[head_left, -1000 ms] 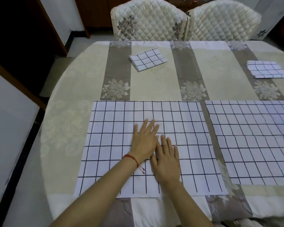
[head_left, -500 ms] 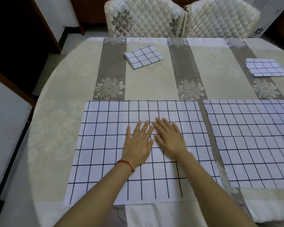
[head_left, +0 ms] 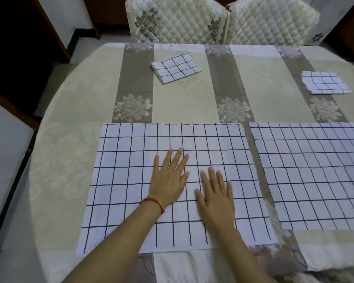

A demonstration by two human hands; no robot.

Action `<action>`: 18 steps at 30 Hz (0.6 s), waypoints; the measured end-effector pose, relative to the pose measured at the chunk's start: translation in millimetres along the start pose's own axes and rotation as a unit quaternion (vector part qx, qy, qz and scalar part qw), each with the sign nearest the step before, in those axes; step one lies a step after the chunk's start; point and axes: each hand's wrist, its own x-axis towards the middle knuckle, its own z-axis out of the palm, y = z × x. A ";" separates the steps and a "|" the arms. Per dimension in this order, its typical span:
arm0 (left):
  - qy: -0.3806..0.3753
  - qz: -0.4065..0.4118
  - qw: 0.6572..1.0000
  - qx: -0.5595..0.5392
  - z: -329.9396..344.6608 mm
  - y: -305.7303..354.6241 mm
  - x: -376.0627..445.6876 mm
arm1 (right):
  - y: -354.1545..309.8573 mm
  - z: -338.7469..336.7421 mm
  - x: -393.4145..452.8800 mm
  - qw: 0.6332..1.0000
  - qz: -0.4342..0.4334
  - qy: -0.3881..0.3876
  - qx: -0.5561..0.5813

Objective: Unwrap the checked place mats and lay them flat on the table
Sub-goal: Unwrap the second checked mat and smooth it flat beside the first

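Observation:
A white place mat with a black check (head_left: 127,180) lies unfolded and flat on the table (head_left: 74,152) in front of me. My left hand (head_left: 169,179), with a red string at the wrist, presses flat on its middle, fingers spread. My right hand (head_left: 217,195) lies flat on the mat just to the right and nearer me. A second unfolded mat (head_left: 315,174) lies flat at the right, cut by the frame edge. Two folded checked mats remain: one (head_left: 175,67) at the far centre, another (head_left: 324,82) at the far right.
The round table carries a cream and brown-grey striped cloth with flower motifs. Two quilted chair backs (head_left: 178,19) stand side by side at the far edge. A dark floor and a white panel (head_left: 2,152) lie to the left.
My right hand has slid back toward me and a little right across the mat. The left hand stays pressed near the mat's middle. The view has shifted slightly.

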 end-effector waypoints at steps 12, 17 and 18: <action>0.020 -0.257 0.962 -0.091 -18.4 -90.3 -20.0 | 10.4 -11.1 -8.5 0.998 0.054 0.011 -0.010; 0.035 -0.004 0.999 -0.027 0.7 -21.1 -79.3 | 9.9 -11.8 -9.0 0.999 0.048 0.011 -0.014; 0.017 0.014 1.000 -0.012 3.1 -18.4 -91.6 | 10.5 -11.6 -8.9 0.999 0.046 0.009 -0.015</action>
